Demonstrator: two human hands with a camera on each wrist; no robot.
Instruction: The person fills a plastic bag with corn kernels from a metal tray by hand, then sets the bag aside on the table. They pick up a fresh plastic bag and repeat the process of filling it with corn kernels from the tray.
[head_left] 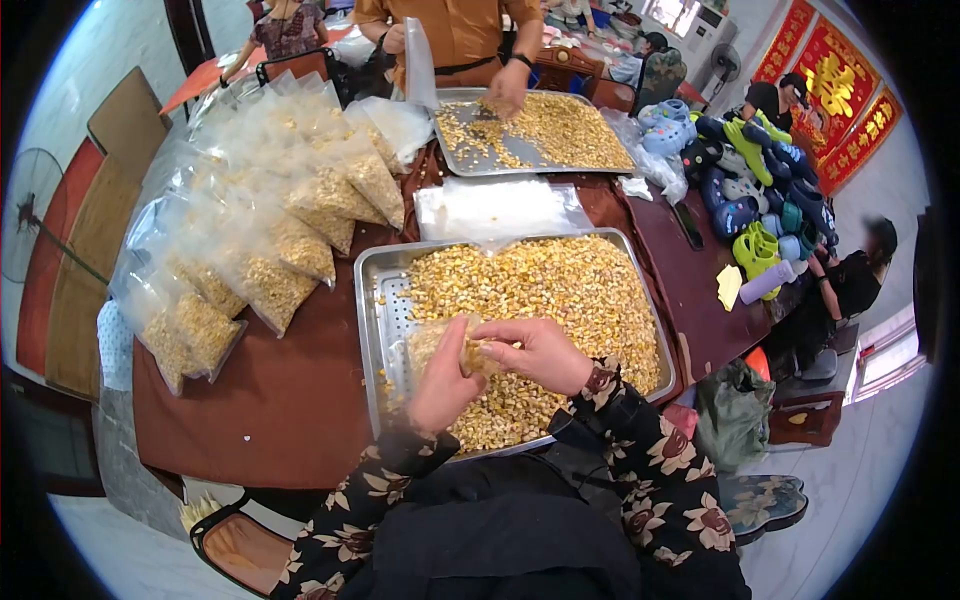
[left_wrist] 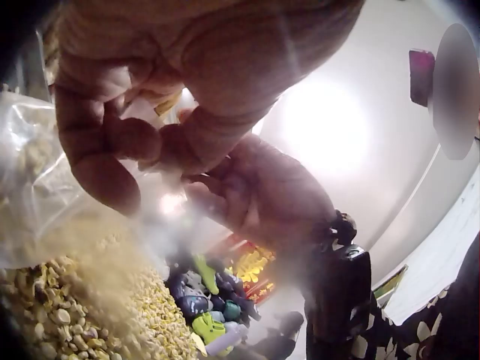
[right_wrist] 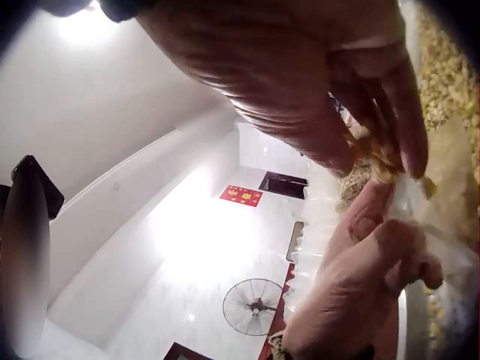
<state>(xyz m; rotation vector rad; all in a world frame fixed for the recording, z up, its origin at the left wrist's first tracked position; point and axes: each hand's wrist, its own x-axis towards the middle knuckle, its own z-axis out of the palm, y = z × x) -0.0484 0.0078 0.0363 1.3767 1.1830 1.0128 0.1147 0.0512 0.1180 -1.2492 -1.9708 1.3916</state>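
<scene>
A clear plastic bag (head_left: 425, 340) with some yellow corn kernels is over the near metal tray (head_left: 372, 275). My left hand (head_left: 445, 385) grips this bag at its mouth; the clear film (left_wrist: 30, 172) hangs beside the fingers in the left wrist view. My right hand (head_left: 545, 352) is at the same mouth, its fingers bent and closed around yellow corn kernels (right_wrist: 379, 166), fingertips close to the left hand. Loose corn (head_left: 560, 290) fills most of the tray under both hands.
Filled corn bags (head_left: 290, 250) crowd the table's left side. Flat plastic bags (head_left: 500, 208) lie behind my tray. Across the table, a person (head_left: 450, 40) works over a second corn tray (head_left: 560, 130). Clogs (head_left: 750, 170) are piled at right, near a purple bottle (head_left: 768, 282).
</scene>
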